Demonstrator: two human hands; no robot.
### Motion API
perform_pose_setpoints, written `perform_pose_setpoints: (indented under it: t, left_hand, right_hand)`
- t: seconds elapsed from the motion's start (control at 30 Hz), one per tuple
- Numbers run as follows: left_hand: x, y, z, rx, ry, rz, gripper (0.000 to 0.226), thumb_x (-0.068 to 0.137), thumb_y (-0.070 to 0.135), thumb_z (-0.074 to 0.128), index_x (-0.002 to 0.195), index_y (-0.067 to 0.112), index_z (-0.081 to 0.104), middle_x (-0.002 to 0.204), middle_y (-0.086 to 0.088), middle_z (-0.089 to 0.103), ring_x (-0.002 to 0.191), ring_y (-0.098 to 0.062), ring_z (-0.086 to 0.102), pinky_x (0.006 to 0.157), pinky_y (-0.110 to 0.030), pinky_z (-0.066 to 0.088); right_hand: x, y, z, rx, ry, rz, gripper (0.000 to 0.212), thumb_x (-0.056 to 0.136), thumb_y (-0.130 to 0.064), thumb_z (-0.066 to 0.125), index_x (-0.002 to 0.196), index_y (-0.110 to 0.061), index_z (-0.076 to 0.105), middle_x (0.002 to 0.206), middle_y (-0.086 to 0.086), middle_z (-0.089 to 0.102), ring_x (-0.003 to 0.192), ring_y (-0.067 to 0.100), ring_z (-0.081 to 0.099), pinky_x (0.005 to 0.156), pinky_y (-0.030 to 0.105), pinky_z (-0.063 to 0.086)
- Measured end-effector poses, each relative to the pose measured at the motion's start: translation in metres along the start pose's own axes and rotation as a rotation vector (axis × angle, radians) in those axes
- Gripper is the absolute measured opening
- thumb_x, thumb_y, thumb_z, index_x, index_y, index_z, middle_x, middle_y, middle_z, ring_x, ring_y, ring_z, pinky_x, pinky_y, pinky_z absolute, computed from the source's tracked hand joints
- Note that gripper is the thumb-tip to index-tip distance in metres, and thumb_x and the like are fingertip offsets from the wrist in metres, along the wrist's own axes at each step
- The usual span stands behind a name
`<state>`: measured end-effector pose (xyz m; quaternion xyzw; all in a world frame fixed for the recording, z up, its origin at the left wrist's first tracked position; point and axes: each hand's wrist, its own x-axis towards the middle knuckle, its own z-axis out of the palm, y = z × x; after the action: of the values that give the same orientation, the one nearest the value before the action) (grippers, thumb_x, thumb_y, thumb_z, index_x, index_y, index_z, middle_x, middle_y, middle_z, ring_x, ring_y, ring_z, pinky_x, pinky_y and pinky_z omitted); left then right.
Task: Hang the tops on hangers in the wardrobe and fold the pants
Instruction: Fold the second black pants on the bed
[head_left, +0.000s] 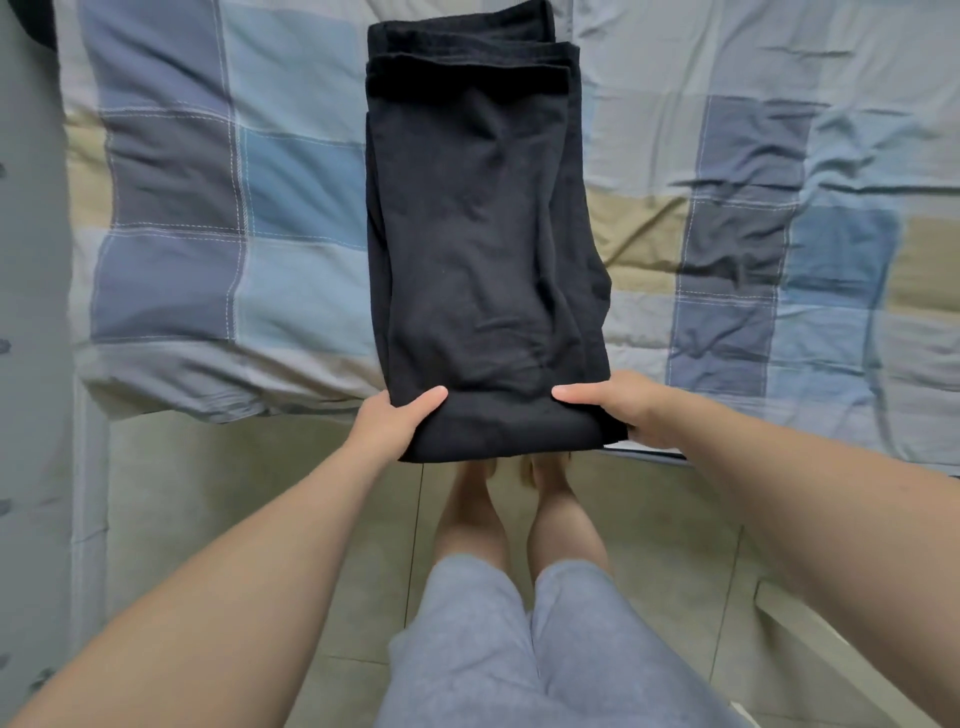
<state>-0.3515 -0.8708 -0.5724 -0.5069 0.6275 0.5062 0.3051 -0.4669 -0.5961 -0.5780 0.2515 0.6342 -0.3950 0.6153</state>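
Grey shorts (519, 649) and bare legs stand on the tiled floor (260, 493); beyond them the left hand (387, 426) and right hand (621, 410) each grasp a near corner of the folded black pants (483, 234), thumbs on top, fingers hidden beneath; the pants lie lengthwise on the checked quilt (208, 208), their near end overhanging the bed's edge, folded layers showing at the far end.

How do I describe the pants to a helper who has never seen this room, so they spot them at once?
Find the bed with its checked cover of blue, grey and beige squares. Across its near edge lie the black pants, folded long, their near end gripped by the left hand and right hand. Nothing else on the cover is plain black.
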Motion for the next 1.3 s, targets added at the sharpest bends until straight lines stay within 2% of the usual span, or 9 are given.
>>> perform_pose_setpoints:
  t: [0.13,0.3,0.4,0.53,0.7,0.93,1.07,1.2,1.3]
  left_hand:
    - [-0.025,0.007,-0.006,-0.065,0.036,-0.031,0.047,0.088,0.045,0.074,0.122,0.013,0.068,0.118,-0.002,0.071,0.107,-0.023,0.067,0.099,-0.042,0.054]
    - [-0.074,0.009,-0.005,-0.148,0.058,-0.067,0.044,0.094,0.039,0.068,0.128,0.011,0.065,0.121,-0.005,0.069,0.109,-0.025,0.066,0.1,-0.047,0.054]
    - [-0.104,0.001,-0.007,-0.137,0.056,-0.111,0.035,0.094,0.036,0.068,0.121,0.013,0.067,0.12,-0.007,0.069,0.103,-0.026,0.066,0.095,-0.044,0.057]
    - [-0.143,-0.017,-0.01,-0.098,0.034,-0.207,0.035,0.093,0.039,0.069,0.116,0.012,0.067,0.108,-0.006,0.07,0.082,-0.022,0.063,0.067,-0.031,0.051]
    - [-0.174,-0.017,-0.013,-0.176,0.006,-0.277,0.047,0.091,0.036,0.073,0.125,0.005,0.064,0.109,-0.006,0.07,0.088,-0.021,0.066,0.071,-0.03,0.049]
    - [-0.17,0.054,-0.027,-0.449,0.187,-0.234,0.031,0.086,0.024,0.071,0.112,0.012,0.058,0.112,-0.01,0.066,0.088,-0.026,0.065,0.058,-0.031,0.052]
    - [-0.147,0.107,-0.034,-0.555,0.175,-0.077,0.038,0.091,0.024,0.064,0.128,0.028,0.057,0.118,-0.006,0.059,0.088,-0.024,0.064,0.058,-0.031,0.053]
    - [-0.113,0.152,-0.037,-0.645,0.116,-0.066,0.019,0.09,0.034,0.065,0.103,0.02,0.066,0.102,-0.006,0.068,0.077,-0.017,0.066,0.061,-0.03,0.053]
    - [-0.081,0.182,-0.036,-0.66,0.088,0.0,0.033,0.093,0.048,0.063,0.109,0.02,0.066,0.098,-0.005,0.07,0.089,-0.016,0.067,0.071,-0.031,0.051]
  right_hand:
    - [-0.028,0.002,0.008,0.108,0.052,-0.019,0.04,0.081,-0.033,0.082,0.115,-0.015,0.068,0.107,0.0,0.077,0.099,0.02,0.073,0.077,0.033,0.058]
    - [-0.076,0.018,0.021,0.193,0.074,0.018,0.034,0.09,-0.029,0.075,0.118,-0.015,0.065,0.106,0.003,0.076,0.083,0.017,0.075,0.067,0.03,0.057]
    - [-0.108,0.029,0.027,0.203,0.111,0.037,0.033,0.089,-0.025,0.075,0.117,-0.012,0.064,0.102,0.004,0.075,0.075,0.017,0.074,0.061,0.028,0.056]
    - [-0.143,0.053,0.034,0.2,0.117,0.1,0.038,0.086,-0.024,0.078,0.118,-0.009,0.064,0.11,0.011,0.074,0.098,0.03,0.073,0.072,0.034,0.059]
    - [-0.176,0.063,0.035,0.221,0.098,0.146,0.039,0.084,-0.024,0.08,0.117,-0.009,0.065,0.093,0.007,0.078,0.082,0.025,0.077,0.067,0.032,0.056]
    - [-0.181,-0.005,0.021,0.41,0.267,-0.003,0.044,0.087,-0.015,0.075,0.126,-0.003,0.058,0.099,0.011,0.072,0.059,0.02,0.072,0.059,0.031,0.057]
    - [-0.171,-0.066,0.007,0.599,0.331,-0.166,0.066,0.094,-0.013,0.064,0.15,-0.028,0.032,0.121,0.008,0.065,0.073,0.025,0.076,0.066,0.034,0.055]
    - [-0.146,-0.12,-0.009,0.565,0.367,-0.216,0.02,0.097,-0.022,0.055,0.116,-0.022,0.059,0.098,0.008,0.077,0.083,0.021,0.077,0.07,0.032,0.054]
    - [-0.119,-0.15,-0.022,0.501,0.373,-0.261,0.016,0.097,-0.029,0.053,0.101,-0.019,0.066,0.092,0.003,0.079,0.094,0.02,0.073,0.084,0.038,0.054]
